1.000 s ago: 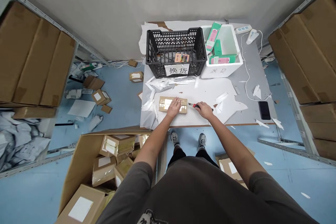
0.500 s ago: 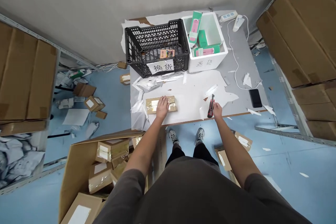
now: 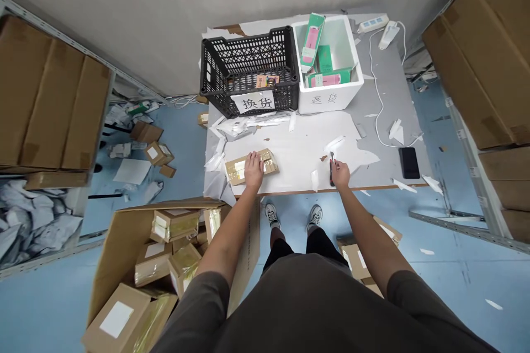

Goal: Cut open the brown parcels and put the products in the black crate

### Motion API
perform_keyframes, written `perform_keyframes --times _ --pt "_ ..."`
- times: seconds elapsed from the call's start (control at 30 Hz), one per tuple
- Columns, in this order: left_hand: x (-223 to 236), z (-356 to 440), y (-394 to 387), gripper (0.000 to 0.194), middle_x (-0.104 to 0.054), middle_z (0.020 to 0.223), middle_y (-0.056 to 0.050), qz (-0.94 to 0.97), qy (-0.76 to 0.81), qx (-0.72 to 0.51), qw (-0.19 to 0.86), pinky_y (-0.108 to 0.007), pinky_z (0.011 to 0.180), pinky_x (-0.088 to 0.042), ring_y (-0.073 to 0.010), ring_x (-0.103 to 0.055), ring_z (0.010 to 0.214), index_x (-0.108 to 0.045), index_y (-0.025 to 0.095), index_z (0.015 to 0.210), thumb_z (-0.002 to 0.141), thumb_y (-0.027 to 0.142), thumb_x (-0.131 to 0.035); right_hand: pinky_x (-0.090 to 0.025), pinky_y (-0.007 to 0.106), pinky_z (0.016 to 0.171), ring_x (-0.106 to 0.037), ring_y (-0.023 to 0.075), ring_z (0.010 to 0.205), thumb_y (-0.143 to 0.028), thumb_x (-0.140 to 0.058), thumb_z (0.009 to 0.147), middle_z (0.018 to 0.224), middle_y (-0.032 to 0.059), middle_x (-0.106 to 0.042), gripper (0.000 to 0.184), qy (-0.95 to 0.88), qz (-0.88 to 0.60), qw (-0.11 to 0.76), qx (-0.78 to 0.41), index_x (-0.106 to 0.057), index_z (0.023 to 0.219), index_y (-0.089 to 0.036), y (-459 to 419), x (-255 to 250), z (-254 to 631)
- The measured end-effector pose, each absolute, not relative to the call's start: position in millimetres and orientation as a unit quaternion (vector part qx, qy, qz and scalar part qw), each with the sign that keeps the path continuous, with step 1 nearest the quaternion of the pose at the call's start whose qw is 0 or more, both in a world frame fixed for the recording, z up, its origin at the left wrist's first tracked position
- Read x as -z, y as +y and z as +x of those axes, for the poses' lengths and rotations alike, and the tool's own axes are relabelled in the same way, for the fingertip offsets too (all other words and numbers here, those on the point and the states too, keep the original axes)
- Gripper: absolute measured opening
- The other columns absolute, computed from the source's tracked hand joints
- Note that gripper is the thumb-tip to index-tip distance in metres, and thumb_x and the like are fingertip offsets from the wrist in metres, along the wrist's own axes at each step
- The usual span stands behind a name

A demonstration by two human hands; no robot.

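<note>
A small taped cardboard box (image 3: pixel 235 171) with a white label lies slightly slanted near the table's front edge. Across its top rests my left hand (image 3: pixel 253 170), fingers stretched out and pressed on the cardboard, covering part of the label. To the right, my right hand (image 3: pixel 340 174) is closed around a red and black utility knife (image 3: pixel 332 171). The knife points away from me over the white sheet (image 3: pixel 296 149), apart from the box. Whether its blade is out is too small to tell.
Behind stand a black plastic crate (image 3: pixel 265 107) and a white foam box (image 3: pixel 331 103) holding green-and-pink packages. A phone (image 3: pixel 409 163) and a white cable (image 3: pixel 376 105) lie at right. A large carton (image 3: pixel 101 265) of parcels stands lower left. Shelves with cartons flank both sides.
The small box has turned a little, its left end now nearer me, under my left hand. The knife has been turned in my right hand and shows a narrower side.
</note>
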State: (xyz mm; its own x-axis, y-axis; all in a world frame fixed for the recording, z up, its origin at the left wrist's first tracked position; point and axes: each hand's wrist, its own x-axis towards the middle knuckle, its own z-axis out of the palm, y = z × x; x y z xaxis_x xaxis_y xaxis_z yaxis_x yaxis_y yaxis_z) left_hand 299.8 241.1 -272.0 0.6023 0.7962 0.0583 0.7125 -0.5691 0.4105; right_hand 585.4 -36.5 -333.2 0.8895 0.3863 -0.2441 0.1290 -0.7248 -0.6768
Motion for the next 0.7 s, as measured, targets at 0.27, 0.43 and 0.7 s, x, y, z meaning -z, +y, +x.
perform_keyframes --times 0.27,0.43,0.7 --pt "225.5 313.4 232.4 0.036 -0.061 0.153 -0.019 0.889 0.431 -0.008 0.154 -0.047 0.124 -0.04 -0.0323 -0.052 0.148 -0.066 0.015 0.136 0.107 0.027 -0.049 -0.052 0.024 0.055 -0.069 0.0163 0.064 -0.046 -0.065 0.094 0.08 -0.0014 -0.07 0.021 -0.193 -0.734 0.434 -0.484 -0.061 0.097 -0.025 66.2 263.2 434.8" --pt "190.1 308.2 249.3 0.033 -0.073 0.124 -0.017 0.885 0.422 0.086 0.177 -0.037 0.101 -0.052 -0.0292 -0.07 0.116 -0.068 0.017 0.128 0.108 0.039 -0.054 -0.047 0.019 0.046 -0.068 0.0131 0.056 -0.042 -0.074 0.091 0.074 -0.0053 -0.066 0.037 -0.071 -0.791 0.429 -0.431 -0.041 0.085 -0.027 134.4 253.7 378.2" --pt "190.4 260.5 270.3 0.047 -0.053 0.161 -0.015 0.901 0.362 0.053 0.234 -0.048 0.116 -0.043 -0.0338 -0.055 0.14 -0.064 0.022 0.146 0.099 0.027 -0.06 -0.053 0.022 0.053 -0.071 0.0159 0.061 -0.047 -0.074 0.088 0.075 -0.0063 -0.07 0.036 -0.061 -0.817 0.424 -0.386 -0.045 0.097 -0.028 167.5 259.8 384.9"
